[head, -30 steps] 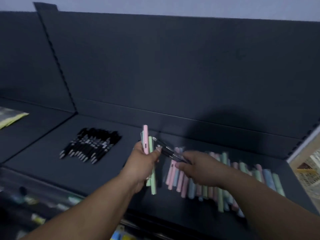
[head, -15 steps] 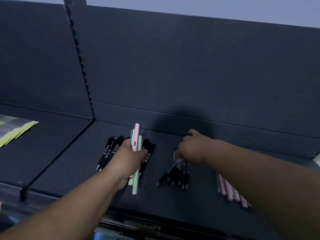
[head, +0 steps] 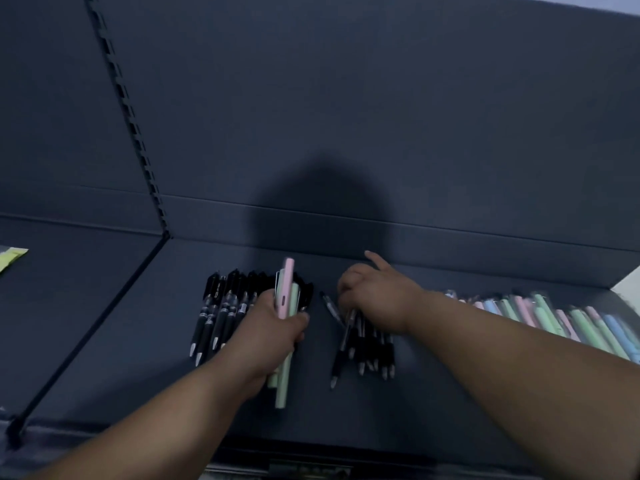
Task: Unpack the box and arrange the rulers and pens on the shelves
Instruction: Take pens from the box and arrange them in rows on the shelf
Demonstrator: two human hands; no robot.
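My left hand [head: 273,330] grips a small bundle of pastel pens [head: 286,299], pink and green, held upright over the dark shelf [head: 138,341]. Behind it lies a pile of black pens [head: 221,306]. My right hand [head: 372,292] rests with curled fingers on a second group of black pens [head: 367,344] lying on the shelf, one finger pointing away. Whether it still grips them is hidden under the hand. A row of pastel pens [head: 554,317] lies at the right under my right forearm.
A slotted upright [head: 128,116] and a divider rail [head: 86,327] split the shelf from the left bay, where a yellow packet [head: 10,258] lies at the edge. The dark back panel [head: 346,116] rises behind. The shelf's front lip [head: 311,448] runs below my arms.
My right hand carried black pens leftward from the pastel row and set them down beside the black pile. My left hand kept hold of its pastel pens.
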